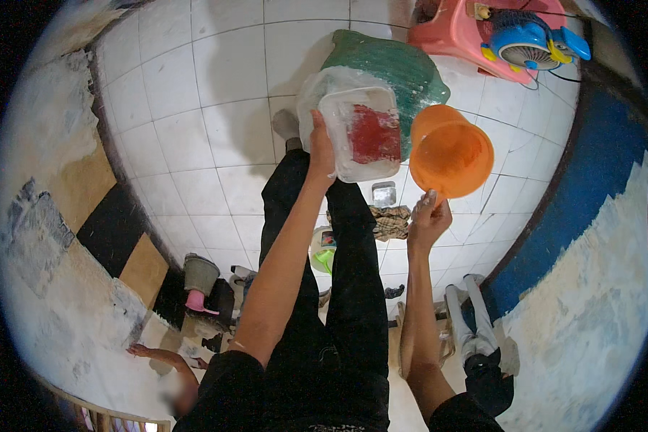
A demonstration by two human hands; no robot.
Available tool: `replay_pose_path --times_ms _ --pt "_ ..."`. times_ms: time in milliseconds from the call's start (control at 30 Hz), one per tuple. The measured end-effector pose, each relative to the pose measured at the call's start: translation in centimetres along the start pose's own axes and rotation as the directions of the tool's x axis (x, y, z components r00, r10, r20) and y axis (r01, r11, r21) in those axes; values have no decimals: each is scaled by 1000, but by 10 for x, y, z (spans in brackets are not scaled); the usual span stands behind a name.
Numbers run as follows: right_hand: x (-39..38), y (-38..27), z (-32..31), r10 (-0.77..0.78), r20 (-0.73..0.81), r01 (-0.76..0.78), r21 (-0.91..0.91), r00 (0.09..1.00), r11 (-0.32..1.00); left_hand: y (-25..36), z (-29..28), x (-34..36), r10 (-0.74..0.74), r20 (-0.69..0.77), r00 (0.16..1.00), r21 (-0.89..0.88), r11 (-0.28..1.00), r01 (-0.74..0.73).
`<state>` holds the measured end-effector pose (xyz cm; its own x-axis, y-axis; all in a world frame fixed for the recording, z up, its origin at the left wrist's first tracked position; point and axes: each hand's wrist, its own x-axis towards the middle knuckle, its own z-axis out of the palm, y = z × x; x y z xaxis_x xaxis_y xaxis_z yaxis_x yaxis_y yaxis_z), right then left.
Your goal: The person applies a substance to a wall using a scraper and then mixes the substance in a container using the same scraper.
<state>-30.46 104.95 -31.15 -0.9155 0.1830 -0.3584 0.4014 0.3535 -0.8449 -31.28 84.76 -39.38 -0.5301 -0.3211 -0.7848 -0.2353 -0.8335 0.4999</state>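
Note:
My left hand (322, 147) grips the left side of a white rectangular plastic tub (367, 171), thumb along its rim. A red patch shows through whitish residue on the tub's inside. In my right hand (429, 219) is the short handle of an orange plastic dipper (453, 155), its mouth tipped partly into view. Only traces of residue can be made out inside it; whether it holds liquid I cannot tell. Beyond the tub lies a green woven sack (410, 72) dusted with white powder, its near part hidden by the tub.
A pink plastic stool (446, 32) with a blue fan (529, 54) stands far right. A small metal container (384, 193) and checkered cloth (391, 225) lie by my legs. Lower left are a grey bucket (201, 272), a pink dipper (198, 302) and a person's hand (138, 351); another person (482, 353) is lower right.

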Motion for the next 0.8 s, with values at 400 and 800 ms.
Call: replay_pose_path --times_ms 400,800 --pt "84 135 50 50 4 -49 -192 999 980 30 -60 -24 -29 36 999 -16 999 29" --pt "99 139 55 134 116 -115 -158 984 981 46 -51 -79 -85 3 996 -53 995 85"
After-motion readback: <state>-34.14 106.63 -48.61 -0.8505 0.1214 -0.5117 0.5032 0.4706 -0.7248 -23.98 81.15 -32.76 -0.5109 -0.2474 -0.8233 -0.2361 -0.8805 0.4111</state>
